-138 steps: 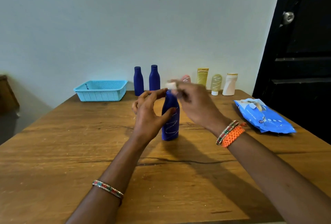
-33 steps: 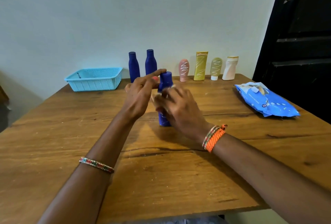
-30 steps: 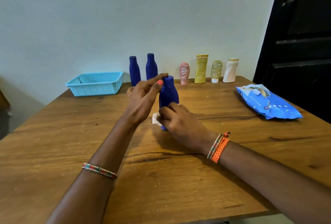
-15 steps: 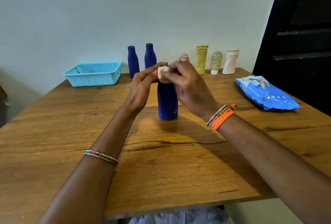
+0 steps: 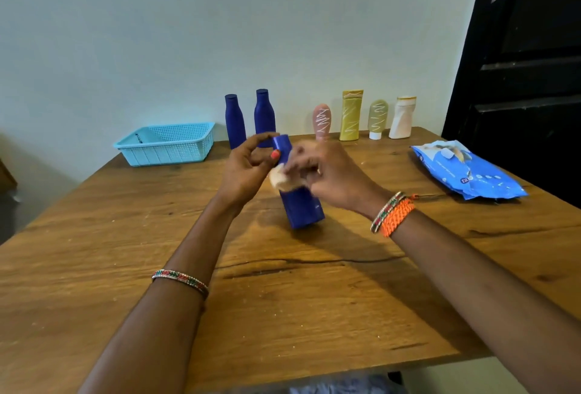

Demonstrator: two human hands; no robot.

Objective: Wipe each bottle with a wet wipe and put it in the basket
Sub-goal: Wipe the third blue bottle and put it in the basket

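A dark blue bottle point(image 5: 301, 205) stands tilted to the left on the wooden table point(image 5: 283, 299), near its middle. My left hand point(image 5: 248, 170) pinches the bottle's cap between thumb and forefinger. My right hand point(image 5: 327, 173) holds a crumpled wet wipe point(image 5: 281, 179) against the bottle's upper body; the hand is blurred. The light blue basket point(image 5: 166, 145) sits at the table's far left. I see no bottle in it.
Along the wall stand two more blue bottles point(image 5: 235, 121) point(image 5: 264, 116), a pink tube point(image 5: 321, 121), a yellow tube point(image 5: 350, 115), a green tube point(image 5: 377, 118) and a white bottle point(image 5: 402, 116). A blue wipes pack point(image 5: 468, 170) lies at the right. A black door point(image 5: 518, 63) is on the right.
The bottle has tipped to the left. My right hand with the wipe came down from the cap to the bottle's shoulder. My left hand stays at the cap.
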